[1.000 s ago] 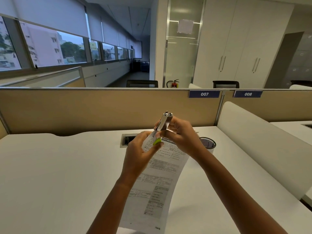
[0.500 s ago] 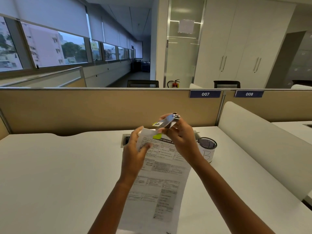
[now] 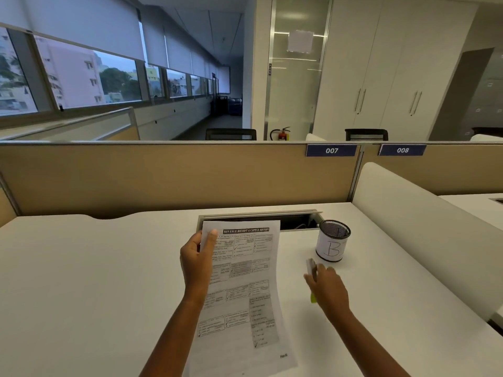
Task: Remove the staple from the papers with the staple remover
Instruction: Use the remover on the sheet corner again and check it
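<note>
- White desk [image 3: 95, 281] fills the lower frame, with a beige partition [image 3: 163, 175] behind it.
- Left hand [image 3: 197, 263], at centre, pinches the papers [image 3: 245, 281] by their upper left edge, thumb on the printed side; the sheets run down to the bottom edge.
- Right hand [image 3: 328, 289], right of centre and apart from the papers, grasps the blurred remover [image 3: 311, 266] above the desk.
- Mesh cup [image 3: 332, 244] marked "B" stands just beyond it.
- No staple can be made out.

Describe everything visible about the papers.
The papers are white, printed in black: a dark heading bar, boxed text, grey shaded blocks, tick marks. They run lengthwise away from the person, slightly bowed, top edge over the desk's cable slot. The left hand pinches the upper left edge, thumb on front. No staple can be made out.
</note>
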{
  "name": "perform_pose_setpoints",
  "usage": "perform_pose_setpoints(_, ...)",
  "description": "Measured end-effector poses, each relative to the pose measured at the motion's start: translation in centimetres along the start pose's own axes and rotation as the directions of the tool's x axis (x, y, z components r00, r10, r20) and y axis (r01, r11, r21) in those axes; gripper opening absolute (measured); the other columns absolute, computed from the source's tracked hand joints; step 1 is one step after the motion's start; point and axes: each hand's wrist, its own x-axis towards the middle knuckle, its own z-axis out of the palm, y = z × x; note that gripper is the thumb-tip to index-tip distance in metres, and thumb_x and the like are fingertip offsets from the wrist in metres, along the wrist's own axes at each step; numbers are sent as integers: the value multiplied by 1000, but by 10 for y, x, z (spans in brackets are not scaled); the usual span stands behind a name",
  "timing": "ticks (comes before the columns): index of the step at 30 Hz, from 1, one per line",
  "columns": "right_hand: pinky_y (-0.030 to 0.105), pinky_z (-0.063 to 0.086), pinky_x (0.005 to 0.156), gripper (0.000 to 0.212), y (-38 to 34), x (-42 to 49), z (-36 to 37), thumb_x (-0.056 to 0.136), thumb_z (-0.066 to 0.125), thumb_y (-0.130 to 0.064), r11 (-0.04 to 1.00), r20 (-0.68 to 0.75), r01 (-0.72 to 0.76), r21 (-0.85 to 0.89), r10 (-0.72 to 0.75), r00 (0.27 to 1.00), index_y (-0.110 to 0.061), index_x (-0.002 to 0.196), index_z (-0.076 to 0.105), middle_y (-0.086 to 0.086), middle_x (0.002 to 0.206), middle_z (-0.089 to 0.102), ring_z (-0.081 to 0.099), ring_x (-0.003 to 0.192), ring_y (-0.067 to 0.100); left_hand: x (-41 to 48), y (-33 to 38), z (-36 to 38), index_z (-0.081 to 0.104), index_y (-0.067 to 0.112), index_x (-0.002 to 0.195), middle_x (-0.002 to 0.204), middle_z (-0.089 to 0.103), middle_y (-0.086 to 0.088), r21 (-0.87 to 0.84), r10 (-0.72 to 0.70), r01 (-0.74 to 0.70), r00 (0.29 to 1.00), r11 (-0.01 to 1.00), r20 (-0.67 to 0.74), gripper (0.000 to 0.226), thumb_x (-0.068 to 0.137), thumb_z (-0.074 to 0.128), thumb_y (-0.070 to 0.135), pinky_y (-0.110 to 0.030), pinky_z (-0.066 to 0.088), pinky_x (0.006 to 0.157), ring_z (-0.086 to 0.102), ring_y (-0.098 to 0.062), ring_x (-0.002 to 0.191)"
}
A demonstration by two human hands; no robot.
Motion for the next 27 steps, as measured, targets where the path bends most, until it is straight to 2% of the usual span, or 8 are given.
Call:
perform_pose_setpoints(5,29,48,81,36,33,-14,36,91,44,-37,967,54,-25,-254,40,998,-13,118,49,7,114,54,55,105,23,0,1,-1,55,17,73,75,63,-8,-12,3,-3,1000,1000,20,20,89,47,25,-29,51,54,61,-25,65)
perform_pose_setpoints(14,31,48,80,37,48,-15,55,91,46,-38,963,65,-45,-267,64,996,-13,118,53,7,114,55,55,104,25,4,2,0,56,23,72,71,63,-1,-51,49,-48,998,998,29,19,88,47,24,-11,49,42,61,-17,60)
perform_pose_setpoints(16,36,49,76,35,39,-15,49,88,55,-38,955,-32,-15,-296,6,999,-11,109,61,10,107,60,59,96,28,5,2,0,57,20,76,73,64,-1,-62,54,-52,998,997,33,17,89,46,24,-11,50,42,61,-17,61)
perform_pose_setpoints(18,39,47,84,41,28,-17,42,89,52,-41,988,-72,98,-124,-107,992,-11,115,59,9,113,60,58,103,27,6,2,0,58,18,80,74,64,-1,-79,63,-60,997,995,39,16,89,46,24,-11,50,43,62,-16,61)
perform_pose_setpoints(19,37,43,93,43,20,-19,35,91,44,-44,986,12,135,98,-136,991,-17,123,53,4,121,57,53,113,22,7,3,0,58,19,78,73,64,0,-89,66,-62,997,994,42,17,89,46,24,-11,51,43,62,-15,61)
perform_pose_setpoints(22,26,46,91,29,-5,-32,16,90,37,-44,716,327,5,698,-324,888,-36,111,55,-7,120,60,58,108,7,10,5,-1,58,24,74,74,65,2,-135,68,-63,997,989,36,19,89,46,25,-12,51,44,65,-10,56)
perform_pose_setpoints(24,20,55,75,16,-8,-39,20,91,49,-24,598,363,-92,796,-350,863,-27,104,58,-1,110,67,67,94,5,14,7,-2,59,24,74,75,65,2,-158,55,-51,998,986,18,19,89,46,27,-12,51,45,66,-6,57)
perform_pose_setpoints(27,19,56,67,19,-5,-45,34,86,58,-4,564,300,-95,820,-282,911,-16,99,61,8,105,69,69,88,10,23,7,-6,60,27,75,77,65,2,-212,22,-26,1000,977,-20,17,88,48,28,-13,53,47,66,-5,59)
